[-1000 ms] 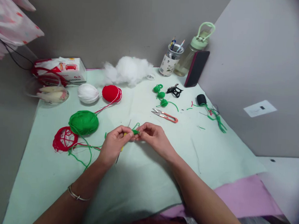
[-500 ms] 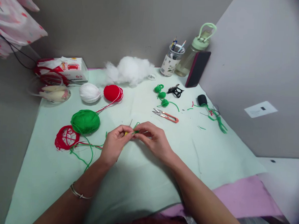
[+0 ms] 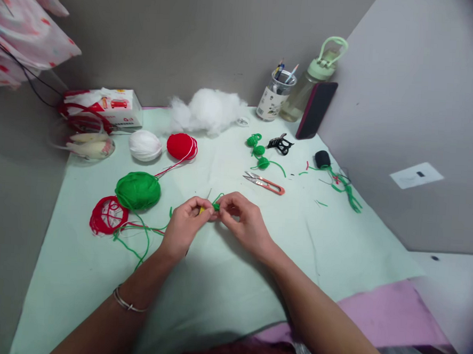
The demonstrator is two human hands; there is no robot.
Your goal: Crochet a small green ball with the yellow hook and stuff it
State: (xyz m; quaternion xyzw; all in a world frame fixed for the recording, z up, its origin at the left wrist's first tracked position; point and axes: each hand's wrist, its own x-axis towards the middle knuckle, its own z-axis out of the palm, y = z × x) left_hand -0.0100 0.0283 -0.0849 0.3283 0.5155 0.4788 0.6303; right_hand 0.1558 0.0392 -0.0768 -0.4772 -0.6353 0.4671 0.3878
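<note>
My left hand (image 3: 183, 224) is closed round a crochet hook, its yellow grip (image 3: 202, 210) showing between the fingers and its thin metal shaft pointing up and away. A small piece of green crochet work (image 3: 216, 206) is pinched by my right hand (image 3: 244, 220), whose fingertips meet those of the left. Fingers hide most of the piece. Green yarn trails on the cloth left of my left hand, near the green yarn ball (image 3: 138, 191). Beyond my right hand lie orange-handled thread snips (image 3: 274, 188) and several small green crocheted balls (image 3: 259, 150).
A red yarn ring (image 3: 95, 219), a white yarn ball (image 3: 145, 146) and a red one (image 3: 180, 146) sit left. White stuffing (image 3: 212, 111), a pen cup (image 3: 271, 99), a bottle (image 3: 301, 95) and a phone (image 3: 316, 111) line the back. Black yarn (image 3: 322, 159) and scraps lie right.
The whole view has shifted slightly, so things appear a little further right. Both hands stay together, and a little more of the green piece shows between the fingertips.
</note>
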